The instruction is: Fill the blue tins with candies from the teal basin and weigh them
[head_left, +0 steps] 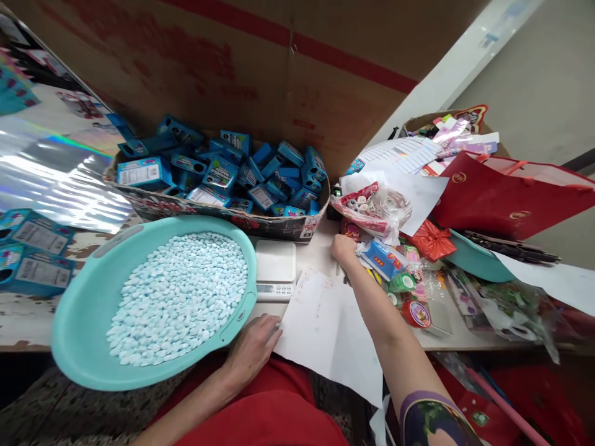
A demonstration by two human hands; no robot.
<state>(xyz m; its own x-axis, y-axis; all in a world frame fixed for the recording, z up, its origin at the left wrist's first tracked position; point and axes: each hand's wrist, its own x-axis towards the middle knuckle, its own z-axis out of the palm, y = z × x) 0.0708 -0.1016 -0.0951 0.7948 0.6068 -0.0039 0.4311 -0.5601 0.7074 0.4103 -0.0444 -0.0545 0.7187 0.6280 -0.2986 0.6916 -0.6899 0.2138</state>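
My left hand (255, 347) rests palm down by the table's front edge, between the teal basin and a white paper sheet (330, 328), fingers close together and bent; anything under them is hidden. Farther forward, my right hand (344, 249) is closed beside the blue packet (382, 259), its fingertips hidden from view. Many pale blue tablets (181, 297) lie in the teal basin (77, 334) at the left. A white scale (276, 263) with a small display stands between the basin and the paper, its plate bare.
Behind the basin a long carton (223, 220) holds blue boxes (220, 173). More blue boxes (41, 269) lie far left. At right are tape rolls (417, 314), a plastic bag of small items (372, 207) and red paper bags (502, 195).
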